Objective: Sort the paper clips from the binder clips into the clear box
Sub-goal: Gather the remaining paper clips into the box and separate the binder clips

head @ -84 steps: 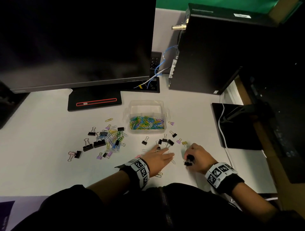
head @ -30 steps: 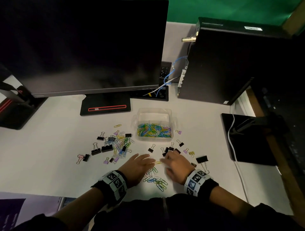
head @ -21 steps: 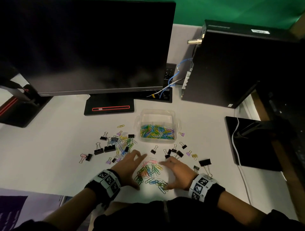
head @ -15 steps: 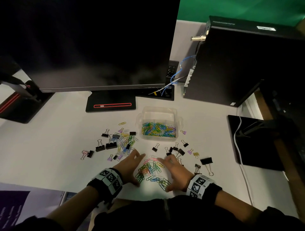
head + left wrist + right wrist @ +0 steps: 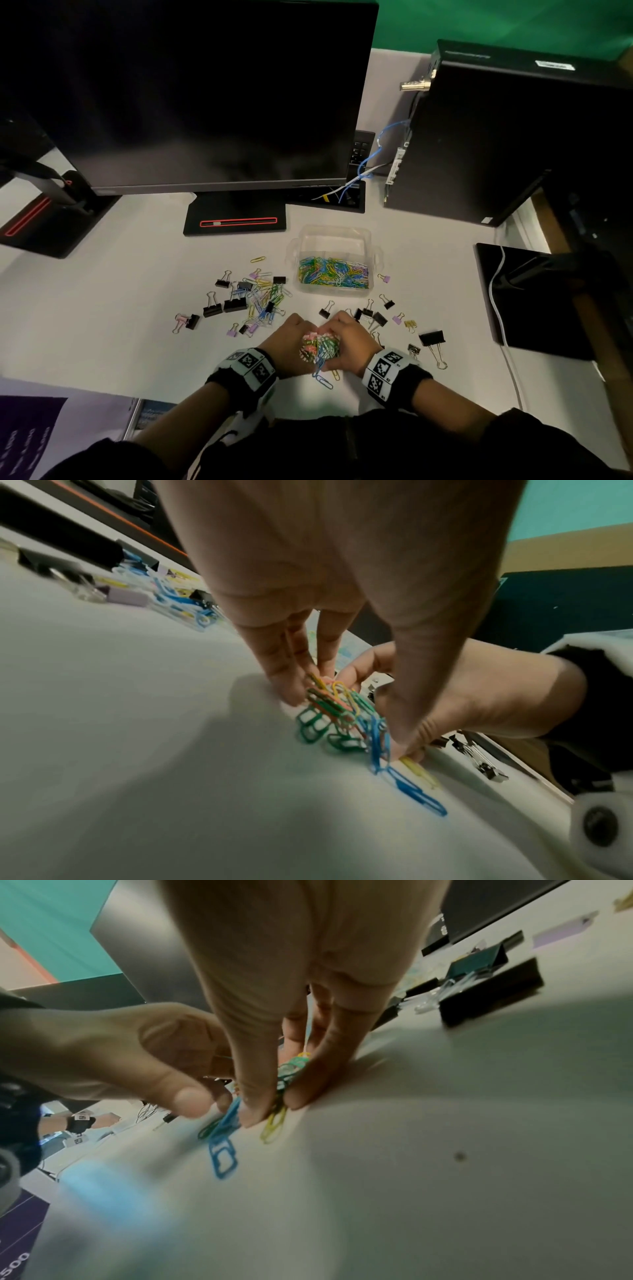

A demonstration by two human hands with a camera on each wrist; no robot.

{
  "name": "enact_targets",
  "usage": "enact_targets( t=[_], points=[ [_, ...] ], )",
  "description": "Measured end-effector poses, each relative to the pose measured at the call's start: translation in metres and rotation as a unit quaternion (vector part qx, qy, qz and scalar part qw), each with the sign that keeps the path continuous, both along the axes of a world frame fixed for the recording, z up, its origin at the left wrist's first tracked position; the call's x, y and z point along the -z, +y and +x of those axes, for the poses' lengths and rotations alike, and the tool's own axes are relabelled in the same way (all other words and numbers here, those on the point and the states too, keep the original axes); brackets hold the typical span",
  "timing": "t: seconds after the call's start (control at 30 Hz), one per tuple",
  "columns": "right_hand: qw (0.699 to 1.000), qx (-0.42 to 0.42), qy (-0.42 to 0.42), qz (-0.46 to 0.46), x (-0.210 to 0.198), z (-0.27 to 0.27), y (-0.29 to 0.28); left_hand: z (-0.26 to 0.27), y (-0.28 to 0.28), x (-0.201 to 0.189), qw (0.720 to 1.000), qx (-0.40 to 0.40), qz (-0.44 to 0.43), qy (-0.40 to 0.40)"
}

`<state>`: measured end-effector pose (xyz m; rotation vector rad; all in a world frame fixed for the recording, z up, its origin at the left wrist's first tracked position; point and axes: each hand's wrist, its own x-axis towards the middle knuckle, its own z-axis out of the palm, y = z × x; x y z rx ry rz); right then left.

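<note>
Both of my hands are cupped together near the front of the white desk [image 5: 102, 325]. My left hand [image 5: 287, 342] and right hand [image 5: 351, 339] squeeze a bunch of coloured paper clips [image 5: 320, 347] between them. In both wrist views, thumb and fingers pinch the bunch [image 5: 337, 710] [image 5: 291, 1069] down at the desk surface. A blue paper clip [image 5: 323, 381] and a yellow one lie loose just behind the hands. The clear box [image 5: 334, 236], with many paper clips in it, stands just beyond the hands. A mixed pile of binder clips and paper clips [image 5: 253, 298] lies to the left.
Small binder clips [image 5: 373, 315] and a large black one [image 5: 432, 339] are scattered to the right of my hands. A monitor [image 5: 205, 96] on its stand [image 5: 236, 219] and a black computer tower [image 5: 496, 137] stand behind. A black pad [image 5: 534, 301] with a white cable lies at the right.
My hands lay spread on either side of loose paper clips and have drawn together, gathering the clips into one bunch held between them. A large black binder clip now lies at the right.
</note>
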<state>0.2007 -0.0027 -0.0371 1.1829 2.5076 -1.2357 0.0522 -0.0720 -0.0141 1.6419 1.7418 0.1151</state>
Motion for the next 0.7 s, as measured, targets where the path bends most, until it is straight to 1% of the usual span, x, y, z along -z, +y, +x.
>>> enact_targets(
  t=[0.07, 0.17, 0.33, 0.57, 0.7],
  points=[
    [1.000, -0.009, -0.012, 0.008, 0.000, -0.001, 0.000, 0.002, -0.007, 0.003, 1.000, 0.021, 0.005, 0.012],
    [0.999, -0.022, -0.019, 0.017, -0.002, -0.003, 0.000, 0.007, -0.009, 0.007, 0.996, 0.054, -0.003, 0.075],
    [0.998, -0.041, -0.040, 0.037, -0.006, -0.001, 0.001, 0.010, 0.001, 0.010, 0.998, 0.004, -0.024, 0.058],
    [0.998, -0.017, -0.044, 0.047, -0.016, 0.002, 0.014, 0.008, 0.007, 0.012, 0.996, 0.036, -0.011, 0.078],
    [0.998, 0.015, -0.046, 0.043, -0.018, 0.005, 0.026, 0.006, 0.012, 0.013, 0.994, 0.048, 0.015, 0.095]
  ],
)
